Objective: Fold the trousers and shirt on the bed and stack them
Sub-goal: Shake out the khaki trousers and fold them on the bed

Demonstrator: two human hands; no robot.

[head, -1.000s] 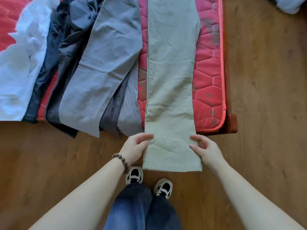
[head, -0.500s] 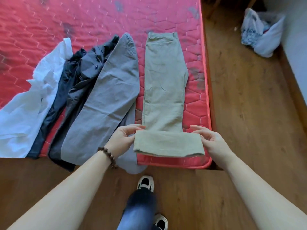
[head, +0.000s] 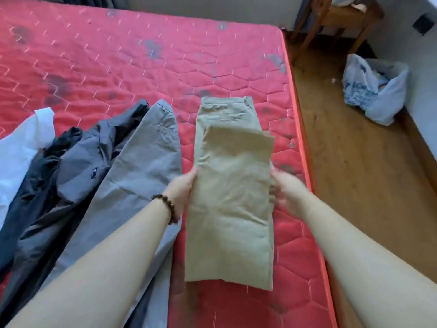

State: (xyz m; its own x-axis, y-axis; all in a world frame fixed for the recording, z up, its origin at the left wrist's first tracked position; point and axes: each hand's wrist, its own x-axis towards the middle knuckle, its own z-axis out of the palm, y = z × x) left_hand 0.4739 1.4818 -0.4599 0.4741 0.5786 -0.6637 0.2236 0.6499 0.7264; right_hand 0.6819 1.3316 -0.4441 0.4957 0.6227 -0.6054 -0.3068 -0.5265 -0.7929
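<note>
Step in hand: first fold of the khaki trousers [head: 231, 200], which lie at the right of the red mattress [head: 118, 67], legs doubled toward the far waistband. Left hand [head: 182, 192] and right hand [head: 287, 192] each grasp a side edge; blur hides finger detail. Next move, judged: lay the hem square at the waistband, then fold again.

We reach both bare forearms forward and inward. Our left hand [head: 180, 194], a bead bracelet [head: 165, 207] on its wrist, grips with curled fingers; our right hand [head: 287, 191], blurred, grips opposite at the same height.
</note>
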